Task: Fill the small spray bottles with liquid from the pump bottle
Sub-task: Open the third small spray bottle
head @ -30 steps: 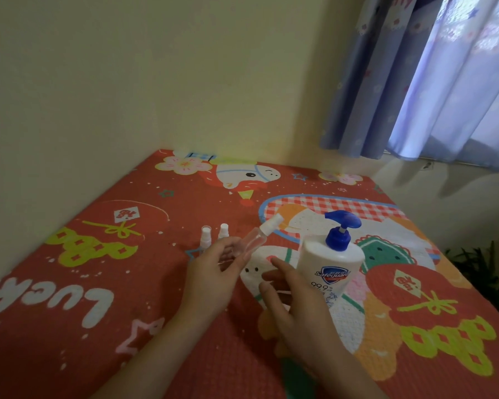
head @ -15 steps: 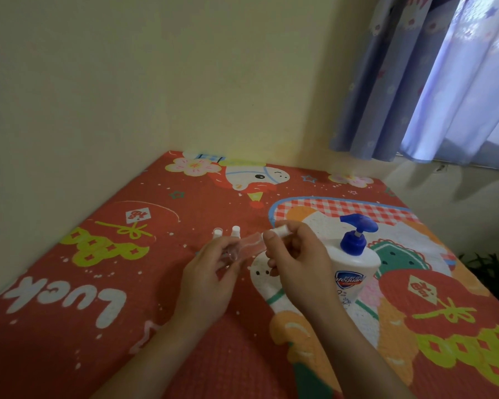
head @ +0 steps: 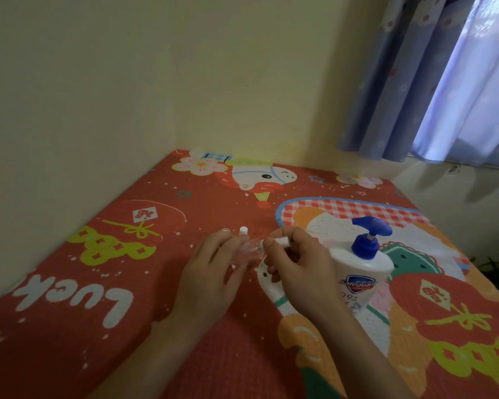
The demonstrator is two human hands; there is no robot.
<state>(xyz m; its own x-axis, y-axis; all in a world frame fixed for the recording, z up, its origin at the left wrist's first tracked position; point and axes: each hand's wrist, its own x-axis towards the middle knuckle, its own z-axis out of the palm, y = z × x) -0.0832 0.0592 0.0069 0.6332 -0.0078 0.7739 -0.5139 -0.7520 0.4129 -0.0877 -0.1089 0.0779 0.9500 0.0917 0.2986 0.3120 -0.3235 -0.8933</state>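
The left hand (head: 211, 272) grips a clear spray bottle (head: 249, 251) above the mat (head: 98, 283), its long axis tilted, neck pointing right. The right hand (head: 297, 263) pinches its white cap (head: 282, 242), beside the upright pump bottle (head: 360, 272).

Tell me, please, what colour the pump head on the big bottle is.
The pump head is blue, on a white pump bottle; the head view shows it.

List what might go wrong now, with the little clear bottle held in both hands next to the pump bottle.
1. The left hand holds the clear bottle tilted in the air while the right hand pinches its white spray top; once loose, the small top could drop onto the red patterned cloth.
2. The right forearm sits close to the pump bottle and may knock it over.
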